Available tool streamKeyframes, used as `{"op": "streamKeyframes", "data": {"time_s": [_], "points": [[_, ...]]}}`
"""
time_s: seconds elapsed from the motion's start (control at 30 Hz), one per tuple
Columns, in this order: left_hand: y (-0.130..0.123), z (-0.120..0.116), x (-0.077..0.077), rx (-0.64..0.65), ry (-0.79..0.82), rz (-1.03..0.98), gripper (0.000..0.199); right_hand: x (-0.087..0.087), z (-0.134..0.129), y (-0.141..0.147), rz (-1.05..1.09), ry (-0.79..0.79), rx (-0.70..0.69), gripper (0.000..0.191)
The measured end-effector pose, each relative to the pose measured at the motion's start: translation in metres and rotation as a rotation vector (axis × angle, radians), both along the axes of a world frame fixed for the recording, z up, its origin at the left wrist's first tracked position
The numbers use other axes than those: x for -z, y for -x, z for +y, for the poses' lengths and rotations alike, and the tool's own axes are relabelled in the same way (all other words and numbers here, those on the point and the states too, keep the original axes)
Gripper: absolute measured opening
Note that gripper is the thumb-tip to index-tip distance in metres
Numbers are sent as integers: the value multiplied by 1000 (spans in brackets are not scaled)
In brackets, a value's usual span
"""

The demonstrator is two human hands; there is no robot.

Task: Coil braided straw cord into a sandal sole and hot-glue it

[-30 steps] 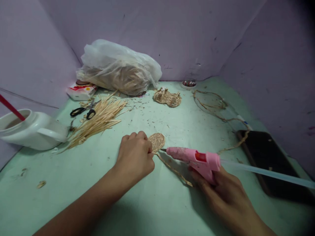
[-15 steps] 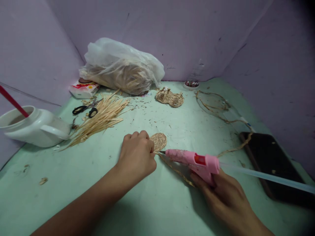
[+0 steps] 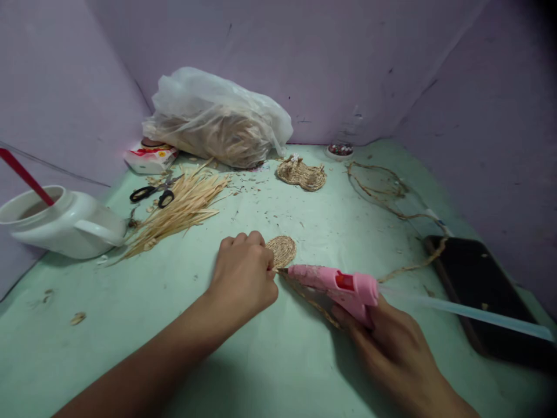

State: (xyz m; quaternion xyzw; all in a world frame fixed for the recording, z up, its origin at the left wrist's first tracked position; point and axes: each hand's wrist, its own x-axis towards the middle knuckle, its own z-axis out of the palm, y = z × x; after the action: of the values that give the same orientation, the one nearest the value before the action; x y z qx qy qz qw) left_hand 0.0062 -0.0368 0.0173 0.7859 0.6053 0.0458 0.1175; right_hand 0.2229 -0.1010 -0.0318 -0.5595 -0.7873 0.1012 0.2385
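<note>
My left hand (image 3: pixel 244 268) is closed on the left edge of a flat coiled disc of braided straw (image 3: pixel 282 251), covering part of it. My right hand (image 3: pixel 391 342) grips a pink glue gun (image 3: pixel 333 281), with a long clear glue stick (image 3: pixel 483 313) out of its back. The dark nozzle tip is at the disc's lower edge, beside my left fingers. From that edge a braided straw cord (image 3: pixel 315 303) runs under the gun toward my right hand; its loose length loops at the far right.
A white jug (image 3: pixel 73 232) with a red stick stands left, near scissors (image 3: pixel 152 193) and loose straw strips (image 3: pixel 187 203). Behind are a plastic bag (image 3: pixel 217 125), a small box (image 3: pixel 150 159), a woven straw piece (image 3: pixel 302 174) and a dish of beads (image 3: pixel 339 152). A phone (image 3: pixel 491 296) lies right.
The glue gun in my right hand has shifted slightly left, its nozzle closer to my left fingers. My left hand keeps its hold on the disc.
</note>
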Motion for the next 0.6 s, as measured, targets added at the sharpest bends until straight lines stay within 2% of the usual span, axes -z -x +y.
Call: {"op": "streamKeyframes", "data": {"time_s": [0.13, 0.3, 0.5, 0.6], "points": [[0, -1, 0, -4, -3, -2, 16, -3, 0, 2, -18, -88, -15, 26], [0, 0, -1, -6, 8, 2, 16, -6, 0, 4, 5, -52, -32, 18], [0, 0, -1, -12, 12, -15, 15, -6, -6, 5, 23, -12, 66, 26], [0, 0, -2, -6, 10, -14, 15, -6, -7, 6, 43, 17, 69, 23]]}}
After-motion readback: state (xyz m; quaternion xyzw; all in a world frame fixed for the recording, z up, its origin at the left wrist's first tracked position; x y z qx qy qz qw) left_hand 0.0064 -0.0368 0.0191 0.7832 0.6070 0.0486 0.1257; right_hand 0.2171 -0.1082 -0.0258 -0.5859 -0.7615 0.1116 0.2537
